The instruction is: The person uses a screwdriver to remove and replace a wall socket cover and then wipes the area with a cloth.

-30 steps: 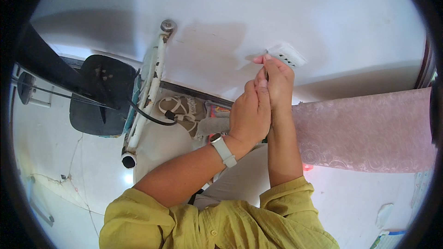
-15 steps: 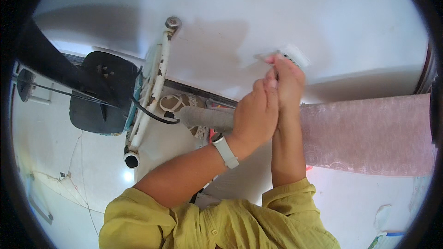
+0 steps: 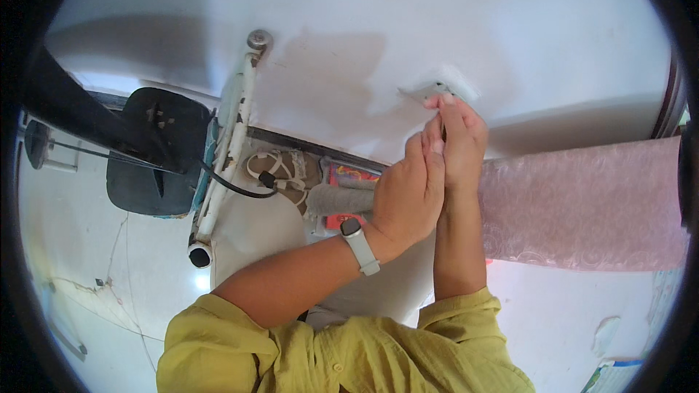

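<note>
Before me is a pale wall (image 3: 328,0) bearing a small white fixture or patch (image 3: 460,81) with a dark spot by it. My right hand (image 3: 464,142) is raised just below that patch, its fingers closed near the patch's lower edge. Against its inner side presses my left hand (image 3: 409,193), fingers closed too, with a grey-banded watch (image 3: 358,247) on the wrist. Between the two hands shows a sliver of a slim dark item (image 3: 443,128). Most of it is covered by my fingers, so its kind is hidden.
At left stands a chipped white metal frame (image 3: 231,149) beside a black panel (image 3: 156,153) and a black cable (image 3: 233,188). Sandals (image 3: 273,167) and a red package (image 3: 344,220) lie along the wall's foot. A pink patterned cloth (image 3: 582,204) covers something at right.
Both hands have come slightly down from the wall patch, so more of it shows. The whole view has shifted a little, and more of the sandals and packages is visible.
</note>
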A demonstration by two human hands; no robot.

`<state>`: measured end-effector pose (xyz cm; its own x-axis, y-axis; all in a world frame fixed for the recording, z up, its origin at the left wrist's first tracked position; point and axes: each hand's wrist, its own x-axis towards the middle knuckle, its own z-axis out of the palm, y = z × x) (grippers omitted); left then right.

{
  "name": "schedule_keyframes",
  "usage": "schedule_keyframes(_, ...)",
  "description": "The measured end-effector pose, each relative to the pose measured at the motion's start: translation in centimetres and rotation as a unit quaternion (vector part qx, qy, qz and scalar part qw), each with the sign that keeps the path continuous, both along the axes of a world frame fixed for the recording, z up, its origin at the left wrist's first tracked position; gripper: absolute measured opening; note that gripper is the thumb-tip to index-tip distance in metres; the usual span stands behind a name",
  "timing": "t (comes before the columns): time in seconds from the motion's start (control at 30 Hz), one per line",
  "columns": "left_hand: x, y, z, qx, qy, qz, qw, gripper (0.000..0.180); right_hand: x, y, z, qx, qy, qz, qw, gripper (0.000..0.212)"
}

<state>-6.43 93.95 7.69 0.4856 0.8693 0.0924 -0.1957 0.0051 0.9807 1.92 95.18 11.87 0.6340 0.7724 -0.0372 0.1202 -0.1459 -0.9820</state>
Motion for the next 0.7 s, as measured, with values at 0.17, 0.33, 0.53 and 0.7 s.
schedule_keyframes(0.17, 0.3, 0.7, 0.2, -0.034, -0.039, 0.045, 0.998, 0.035, 0.4, 1.5, 0.1, -0.047, -0.003, 0.052, 0.998, 0.027)
schedule_keyframes(0.33, 0.6, 1.2, -1.0, -0.055, -0.017, 0.043, 0.997, 0.038, 0.4, 2.1, -1.4, -0.053, 0.014, 0.041, 0.998, 0.027)
schedule_keyframes(0.53, -0.1, 1.7, -0.5, -0.065, -0.016, 0.024, 0.997, 0.041, -0.3, 2.4, -1.0, -0.044, -0.007, 0.015, 0.999, 0.025)
schedule_keyframes(0.7, -0.2, 1.5, -0.4, -0.083, -0.012, 0.008, 0.996, 0.043, -0.3, 2.1, -0.9, -0.054, -0.009, 0.008, 0.998, 0.024)
